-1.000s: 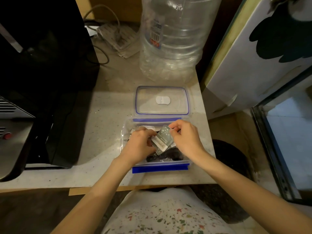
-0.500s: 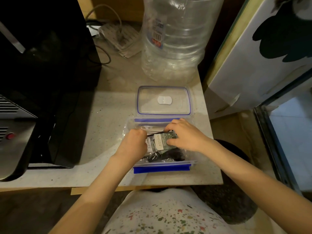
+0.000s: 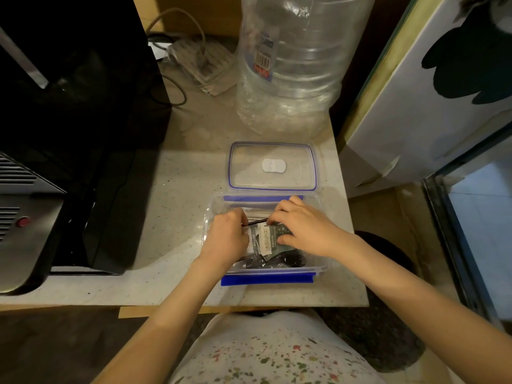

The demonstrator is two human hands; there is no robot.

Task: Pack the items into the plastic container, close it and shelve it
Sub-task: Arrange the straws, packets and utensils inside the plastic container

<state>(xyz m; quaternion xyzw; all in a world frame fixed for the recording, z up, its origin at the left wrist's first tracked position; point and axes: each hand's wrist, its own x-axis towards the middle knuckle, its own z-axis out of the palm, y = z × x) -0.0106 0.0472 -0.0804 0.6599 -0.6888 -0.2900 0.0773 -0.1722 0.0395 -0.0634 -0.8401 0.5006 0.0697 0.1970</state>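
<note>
A clear plastic container (image 3: 266,278) with blue clips sits open at the counter's front edge. Its clear lid (image 3: 273,166) lies flat just behind it. Inside are small sachet packets (image 3: 266,239) and dark items (image 3: 277,262) near the front wall. Both hands are inside the container. My left hand (image 3: 228,236) pinches one end of a thin black stick (image 3: 257,222). My right hand (image 3: 302,227) touches the stick's other end with its fingertips and presses down on the packets.
A large clear water bottle (image 3: 293,65) stands behind the lid. A black appliance (image 3: 77,120) fills the left, a white box (image 3: 432,92) leans at the right. A power strip (image 3: 202,58) with cables lies at the back. A glass tank (image 3: 476,217) sits at right.
The packet that both hands held tilted up has been laid flat in the container. My right hand now rests on it, and a thin black stick is between the hands.
</note>
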